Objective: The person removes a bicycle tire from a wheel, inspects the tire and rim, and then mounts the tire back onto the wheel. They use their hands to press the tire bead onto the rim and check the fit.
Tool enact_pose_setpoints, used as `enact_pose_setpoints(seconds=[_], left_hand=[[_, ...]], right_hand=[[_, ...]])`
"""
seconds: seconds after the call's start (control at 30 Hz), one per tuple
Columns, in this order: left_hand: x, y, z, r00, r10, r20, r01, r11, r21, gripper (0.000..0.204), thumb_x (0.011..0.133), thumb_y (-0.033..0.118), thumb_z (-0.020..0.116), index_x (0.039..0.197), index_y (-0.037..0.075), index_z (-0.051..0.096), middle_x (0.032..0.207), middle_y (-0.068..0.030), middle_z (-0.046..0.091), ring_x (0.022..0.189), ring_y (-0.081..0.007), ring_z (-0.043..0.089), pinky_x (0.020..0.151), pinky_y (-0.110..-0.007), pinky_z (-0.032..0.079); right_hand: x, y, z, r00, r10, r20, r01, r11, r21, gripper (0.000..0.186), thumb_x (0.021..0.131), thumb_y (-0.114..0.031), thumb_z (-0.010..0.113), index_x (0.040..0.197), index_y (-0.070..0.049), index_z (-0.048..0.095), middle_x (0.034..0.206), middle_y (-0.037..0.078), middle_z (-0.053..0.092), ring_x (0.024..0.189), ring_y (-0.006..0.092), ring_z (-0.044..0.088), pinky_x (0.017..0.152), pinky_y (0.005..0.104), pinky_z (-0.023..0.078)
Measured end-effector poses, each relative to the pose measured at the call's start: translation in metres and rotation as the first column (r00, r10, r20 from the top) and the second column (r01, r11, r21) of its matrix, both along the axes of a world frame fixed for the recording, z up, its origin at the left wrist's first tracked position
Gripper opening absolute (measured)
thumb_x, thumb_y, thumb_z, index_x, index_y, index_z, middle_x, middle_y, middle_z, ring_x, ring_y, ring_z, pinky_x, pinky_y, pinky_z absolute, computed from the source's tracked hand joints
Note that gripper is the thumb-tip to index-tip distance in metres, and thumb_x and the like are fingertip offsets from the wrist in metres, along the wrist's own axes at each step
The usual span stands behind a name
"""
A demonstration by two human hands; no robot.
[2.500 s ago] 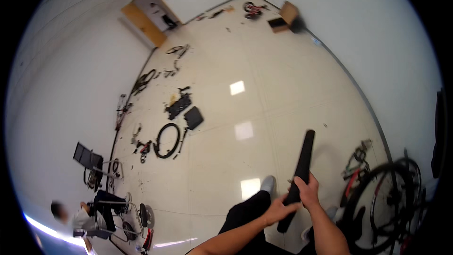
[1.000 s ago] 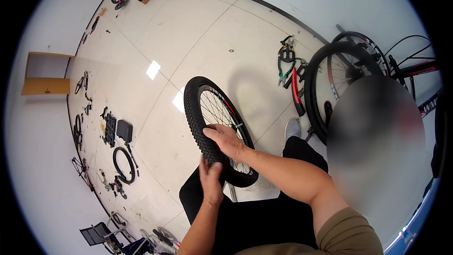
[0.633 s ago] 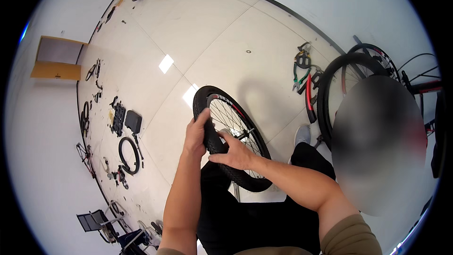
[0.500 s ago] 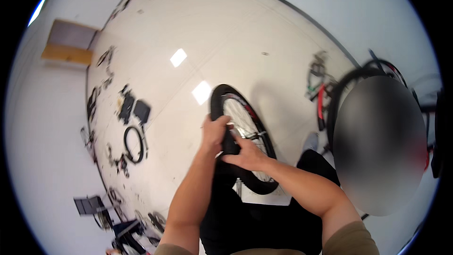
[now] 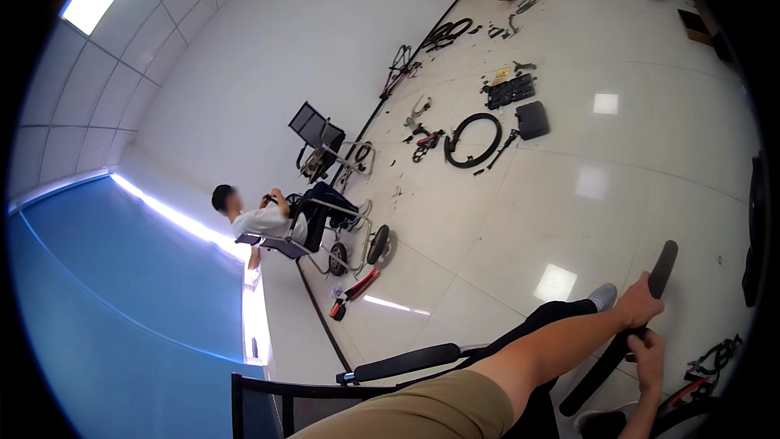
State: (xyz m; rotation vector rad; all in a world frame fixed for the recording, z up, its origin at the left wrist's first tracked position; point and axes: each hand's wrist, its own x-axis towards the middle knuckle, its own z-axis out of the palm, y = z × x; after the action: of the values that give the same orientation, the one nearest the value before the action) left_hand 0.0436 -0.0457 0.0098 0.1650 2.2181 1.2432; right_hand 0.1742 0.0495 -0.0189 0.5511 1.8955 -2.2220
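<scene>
A bicycle wheel [image 5: 600,374] with a black tyre appears almost edge-on at the lower right, tilted over my legs. My left hand [image 5: 639,306] is closed round the upper part of the tyre. Just below it, my right hand [image 5: 647,355] has its fingers curled against the same tyre, partly hidden by the rubber. The spokes and hub do not show from this angle. My left forearm crosses the lower middle of the view.
A seated person [image 5: 264,219] at the left holds something dark. An empty-seated chair [image 5: 318,132] stands beyond. On the floor lie a loose tyre [image 5: 473,141], a black case [image 5: 532,120], an open tool case [image 5: 512,92] and bike parts [image 5: 715,362]. A chair armrest [image 5: 408,362] is near me.
The view has swung left, so the wheel and my hands now sit at the lower right. The wheel shows edge-on instead of from its side. Both hands stay on the tyre.
</scene>
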Motion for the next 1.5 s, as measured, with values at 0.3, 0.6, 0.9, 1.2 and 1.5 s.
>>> enact_pose_setpoints(seconds=[0.3, 0.6, 0.9, 1.2, 1.5], left_hand=[[0.011, -0.001, -0.009, 1.000, -0.013, -0.006, 0.013, 1.000, -0.012, 0.052, 0.075, 0.018, 0.064, 0.120, -0.001, 0.043, 0.100, -0.0317, 0.066, 0.100, -0.0489, 0.064, 0.090, -0.051, 0.050], [0.025, -0.016, -0.014, 1.000, -0.006, 0.000, 0.006, 0.999, 0.034, 0.052, 0.076, 0.017, 0.064, 0.119, -0.002, 0.042, 0.100, -0.0318, 0.065, 0.099, -0.0481, 0.064, 0.089, -0.048, 0.051], [0.028, -0.012, -0.016, 0.999, -0.028, 0.019, 0.027, 0.998, 0.049, 0.058, 0.075, 0.019, 0.066, 0.124, -0.001, 0.042, 0.101, -0.0294, 0.066, 0.099, -0.0467, 0.064, 0.087, -0.049, 0.051], [0.032, -0.005, -0.018, 1.000, -0.011, 0.009, 0.010, 0.995, 0.096, 0.054, 0.076, 0.018, 0.066, 0.121, -0.002, 0.044, 0.100, -0.0299, 0.066, 0.098, -0.0473, 0.065, 0.088, -0.048, 0.052], [0.030, -0.014, -0.031, 1.000, 0.005, -0.008, -0.004, 0.993, 0.115, 0.053, 0.075, 0.017, 0.066, 0.120, -0.002, 0.045, 0.098, -0.0289, 0.065, 0.096, -0.0452, 0.066, 0.086, -0.047, 0.052]], right_hand=[[-0.011, 0.011, 0.010, 0.999, -0.012, -0.034, 0.007, 0.990, -0.140, 0.031, 0.082, -0.024, 0.072, 0.101, 0.000, 0.065, 0.089, 0.003, 0.067, 0.072, 0.0111, 0.062, 0.060, 0.0267, 0.049], [-0.013, 0.013, -0.005, 0.993, 0.109, -0.055, -0.114, 0.988, -0.102, 0.027, 0.073, -0.011, 0.071, 0.094, 0.003, 0.063, 0.081, 0.003, 0.063, 0.068, 0.0116, 0.057, 0.060, 0.0287, 0.045], [-0.011, 0.031, -0.012, 0.987, 0.160, -0.002, -0.160, 0.987, -0.034, 0.030, 0.068, -0.009, 0.072, 0.094, 0.002, 0.064, 0.080, 0.004, 0.065, 0.068, 0.0135, 0.060, 0.060, 0.0288, 0.047], [-0.012, 0.035, -0.008, 0.994, 0.098, -0.041, -0.102, 0.990, -0.098, 0.030, 0.065, -0.006, 0.071, 0.094, 0.001, 0.064, 0.079, 0.005, 0.066, 0.068, 0.0143, 0.062, 0.061, 0.0283, 0.050], [-0.014, 0.028, -0.015, 0.992, 0.115, -0.047, -0.117, 0.992, -0.044, 0.029, 0.066, -0.006, 0.070, 0.093, 0.001, 0.063, 0.077, 0.005, 0.065, 0.066, 0.0142, 0.061, 0.060, 0.0293, 0.049]])
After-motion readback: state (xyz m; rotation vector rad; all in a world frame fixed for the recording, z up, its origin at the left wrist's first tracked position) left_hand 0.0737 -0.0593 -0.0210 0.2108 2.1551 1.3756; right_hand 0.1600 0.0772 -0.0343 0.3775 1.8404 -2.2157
